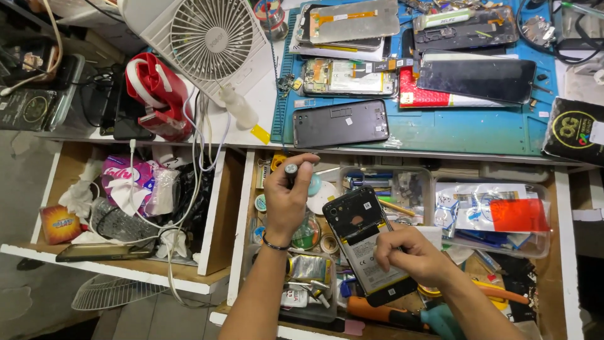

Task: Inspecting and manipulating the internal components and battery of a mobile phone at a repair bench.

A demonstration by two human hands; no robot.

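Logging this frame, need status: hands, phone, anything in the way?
Left hand gripping dark tool. Right hand on opened phone, held over cluttered drawer. Nothing between the hands.

Single head-worn view — looks steeply down from above the open drawer (248, 208), close to both hands. Blue work mat (440, 126) lies beyond the drawer at top of frame, fan (211, 34) left of it — no second view
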